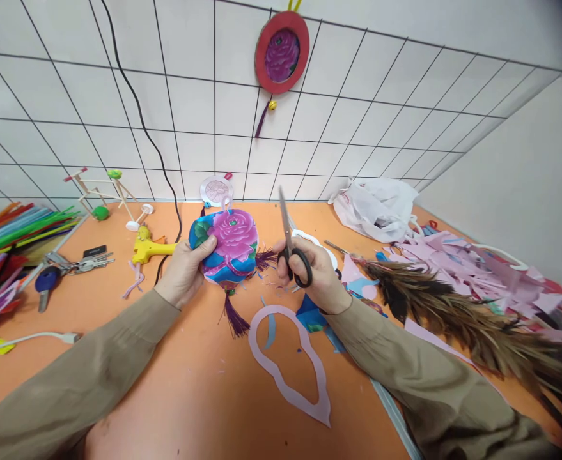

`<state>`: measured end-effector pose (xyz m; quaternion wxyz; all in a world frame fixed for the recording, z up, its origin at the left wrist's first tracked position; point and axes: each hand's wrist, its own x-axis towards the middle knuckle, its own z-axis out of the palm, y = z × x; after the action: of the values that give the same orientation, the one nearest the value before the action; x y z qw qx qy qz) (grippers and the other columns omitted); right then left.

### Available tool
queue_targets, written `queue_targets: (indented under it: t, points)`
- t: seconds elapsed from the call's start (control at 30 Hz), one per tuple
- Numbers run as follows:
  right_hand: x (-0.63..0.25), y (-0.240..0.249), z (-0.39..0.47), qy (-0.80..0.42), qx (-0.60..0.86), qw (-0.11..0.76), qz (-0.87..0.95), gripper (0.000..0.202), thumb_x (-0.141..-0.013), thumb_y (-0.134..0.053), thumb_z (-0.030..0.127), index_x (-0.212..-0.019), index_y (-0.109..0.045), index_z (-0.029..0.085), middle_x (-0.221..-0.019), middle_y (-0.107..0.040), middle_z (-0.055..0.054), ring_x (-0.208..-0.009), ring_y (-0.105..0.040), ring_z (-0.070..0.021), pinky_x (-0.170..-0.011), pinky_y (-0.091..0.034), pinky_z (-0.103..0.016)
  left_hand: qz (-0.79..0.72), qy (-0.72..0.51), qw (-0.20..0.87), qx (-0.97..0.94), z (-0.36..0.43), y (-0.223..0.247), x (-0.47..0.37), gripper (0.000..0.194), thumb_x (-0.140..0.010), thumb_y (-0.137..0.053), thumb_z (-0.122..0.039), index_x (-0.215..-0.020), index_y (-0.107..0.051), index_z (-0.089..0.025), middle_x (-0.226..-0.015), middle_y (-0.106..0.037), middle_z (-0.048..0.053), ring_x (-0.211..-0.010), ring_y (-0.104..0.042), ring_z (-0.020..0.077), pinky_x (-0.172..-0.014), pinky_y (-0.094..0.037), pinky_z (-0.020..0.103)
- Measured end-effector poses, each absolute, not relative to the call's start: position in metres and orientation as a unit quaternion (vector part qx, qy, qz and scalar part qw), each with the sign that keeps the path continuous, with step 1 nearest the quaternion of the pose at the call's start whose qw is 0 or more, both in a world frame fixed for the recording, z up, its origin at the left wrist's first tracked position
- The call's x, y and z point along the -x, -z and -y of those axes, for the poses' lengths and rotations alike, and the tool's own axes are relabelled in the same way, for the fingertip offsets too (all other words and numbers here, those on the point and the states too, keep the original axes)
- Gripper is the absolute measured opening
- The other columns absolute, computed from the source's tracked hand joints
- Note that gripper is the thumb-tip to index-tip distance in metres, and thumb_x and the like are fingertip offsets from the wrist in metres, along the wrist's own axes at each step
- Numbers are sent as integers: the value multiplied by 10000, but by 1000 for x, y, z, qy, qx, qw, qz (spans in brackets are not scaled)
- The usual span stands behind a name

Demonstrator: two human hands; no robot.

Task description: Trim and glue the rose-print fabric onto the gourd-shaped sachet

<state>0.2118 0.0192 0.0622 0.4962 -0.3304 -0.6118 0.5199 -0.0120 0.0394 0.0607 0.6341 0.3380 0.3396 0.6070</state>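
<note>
Head view: the left hand [185, 273] grasps the blue and pink floral piece [233, 233] by its left edge, thumb laid across the front, and the right hand [326, 275] is closed around the black handles of the scissors [288, 239]. The floral piece lies between the two hands, directly off the left one's fingertips and touching it; the right hand is near, on the other side, with a gap between blades and fabric. Its long axis runs away from the body, loop at the far end, while a lower tassel [234, 318] hangs towards the wearer. The scissors point up and forward, tip leaning slightly left, roughly alongside the piece rather than across it. A side tassel [265, 259] reaches towards the right fingers; whether it touches them, I cannot tell

Nearer the body, a pink cut-out outline [272, 312] lies on the orange tabletop [189, 383]. Beyond the left hand is a yellow glue gun [152, 250]; outward from the right, brown feathers [434, 300]
</note>
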Motion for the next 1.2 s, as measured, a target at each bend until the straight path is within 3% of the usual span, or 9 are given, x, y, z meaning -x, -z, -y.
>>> queue_targets:
  t: [0.13,0.23,0.4,0.53,0.73,1.03,1.2]
  points:
    - [-210,-69,-22,-476,349,516,620,451,-760,-764,465,-1057,-552,200,-811,-692,-31,-707,-690,-158,-735,-563,-314,-350,-568,653,-358,-35,-60,10,380,-537,-929,-314,-827,-764,-133,-819,-780,84,-667,-714,197,-655,-607,291]
    - [-211,-76,-22,-484,343,509,624,461,-751,-770,453,-1069,-553,200,-845,-701,-44,-753,-694,-168,-798,-560,-344,-357,-546,658,-377,-32,-59,8,368,-566,-916,-333,-837,-768,-132,-787,-768,82,-650,-699,185,-643,-594,285]
    - [-210,-84,-17,-498,363,508,602,428,-678,-813,356,-997,-586,184,-758,-666,-3,-657,-639,-127,-667,-544,-277,-358,-530,646,-416,-29,-54,8,383,-589,-905,-358,-895,-780,-165,-633,-698,14,-525,-613,125,-534,-525,226]
    - [-207,-85,-15,-498,391,502,589,409,-614,-833,274,-945,-616,172,-671,-597,42,-574,-554,-87,-546,-474,-217,-368,-511,634,-449,-26,-51,5,317,-588,-900,-398,-731,-767,-149,-562,-651,-1,-524,-599,114,-536,-508,210]
    - [-203,-83,-16,-506,411,512,559,437,-579,-844,273,-948,-633,170,-622,-544,66,-551,-503,-75,-519,-448,-205,-361,-491,666,-430,-21,-52,-1,298,-591,-899,-380,-659,-734,-140,-602,-687,17,-532,-611,120,-543,-519,223]
    - [-203,-80,-13,-529,408,491,559,476,-602,-837,281,-1031,-658,179,-636,-536,60,-507,-487,-73,-473,-448,-210,-357,-494,685,-400,-18,-51,-3,278,-628,-884,-320,-808,-773,-139,-738,-766,74,-601,-682,178,-606,-557,274]
    - [-202,-80,-14,-511,408,502,565,450,-600,-849,282,-992,-654,176,-620,-519,63,-496,-450,-63,-453,-418,-199,-346,-484,693,-408,-19,-50,-3,262,-649,-871,-328,-778,-772,-123,-743,-766,92,-620,-690,183,-614,-553,266]
